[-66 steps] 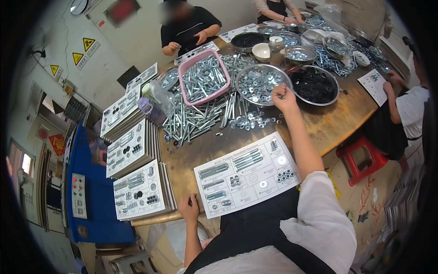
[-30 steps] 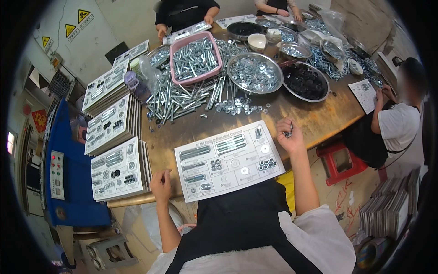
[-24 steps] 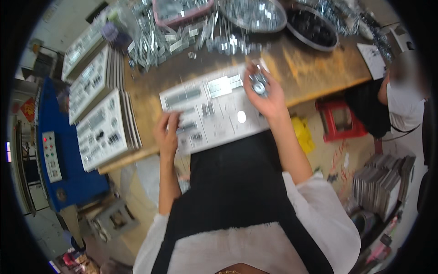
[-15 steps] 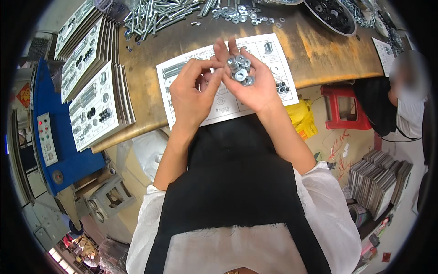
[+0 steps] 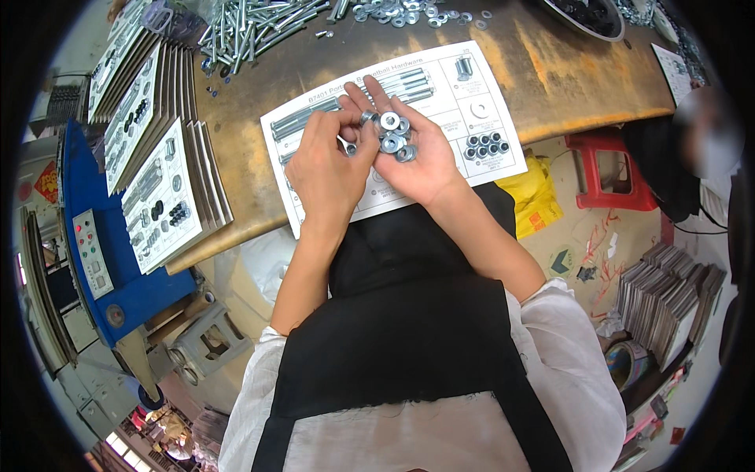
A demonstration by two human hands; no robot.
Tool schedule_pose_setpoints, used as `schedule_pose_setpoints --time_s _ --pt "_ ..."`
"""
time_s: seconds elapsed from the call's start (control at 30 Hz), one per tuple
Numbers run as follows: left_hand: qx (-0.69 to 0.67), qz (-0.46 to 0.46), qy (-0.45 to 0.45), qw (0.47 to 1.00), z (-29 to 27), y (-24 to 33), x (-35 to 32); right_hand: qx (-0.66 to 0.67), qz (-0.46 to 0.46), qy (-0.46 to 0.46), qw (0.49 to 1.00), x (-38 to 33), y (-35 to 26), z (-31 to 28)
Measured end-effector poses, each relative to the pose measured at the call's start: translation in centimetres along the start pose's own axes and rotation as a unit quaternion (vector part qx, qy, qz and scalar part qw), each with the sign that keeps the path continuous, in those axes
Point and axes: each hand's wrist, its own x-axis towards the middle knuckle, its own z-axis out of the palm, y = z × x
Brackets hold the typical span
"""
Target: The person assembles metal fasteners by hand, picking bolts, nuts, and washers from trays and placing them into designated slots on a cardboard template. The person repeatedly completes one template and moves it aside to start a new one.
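A small heap of silver metal washers [image 5: 393, 143] rests in the cupped palm of my right hand [image 5: 429, 169], its fingers pointing away from me. My left hand [image 5: 330, 169] is closed beside it, thumb and fingertips touching the heap's left edge. Between those fingertips is a washer [image 5: 367, 117], and more metal shows inside the curled fingers, partly hidden. Both hands are above a white printed card [image 5: 503, 149] that pictures bolts, washers and black nuts. The card lies on the worn wooden table [image 5: 550, 86], near its front edge.
Stacks of similar cards [image 5: 169, 204] stand at the table's left. Loose bolts [image 5: 252, 31], scattered washers [image 5: 409, 12] and a bowl of black parts [image 5: 586, 16] lie at the back. A red stool [image 5: 613, 177] and yellow bag [image 5: 535, 197] are right, below the table; another person [image 5: 712, 149] sits beyond.
My left fingers have moved onto the washers in my right palm and now pinch one. The washers have shifted in the palm. The whole view has tilted slightly.
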Motion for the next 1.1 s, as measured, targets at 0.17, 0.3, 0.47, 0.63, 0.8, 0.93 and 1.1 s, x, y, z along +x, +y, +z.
schedule_pose_setpoints --time_s 0.17,0.3,0.47,0.63,0.8,0.93,1.1 --pt "-0.021 0.021 -0.022 0.999 -0.2 0.8 1.1 0.021 0.003 0.006 1.0 0.5 -0.5 0.2" --pt "-0.042 0.099 -0.107 0.988 -2.2 0.3 3.2 -0.008 0.02 0.003 1.0 0.1 -1.3 0.5" --pt "-0.004 0.18 -0.253 0.951 -4.4 0.8 5.5 -0.036 0.039 0.091 0.994 -0.5 -1.2 1.2" --pt "0.035 0.229 -0.309 0.923 -4.7 0.9 6.5 -0.016 0.064 0.103 0.992 0.0 -1.5 0.0" --pt "0.044 0.222 -0.355 0.907 -4.8 1.1 6.9 0.004 0.111 -0.008 0.994 -0.5 -1.8 -0.4" --pt "0.061 0.18 -0.378 0.906 -5.3 1.5 7.1 -0.044 0.08 0.099 0.991 -1.0 -1.1 0.8" --pt "-0.017 0.113 -0.327 0.938 -5.1 0.3 5.8 -0.076 0.071 0.067 0.992 -0.7 -1.0 1.2"
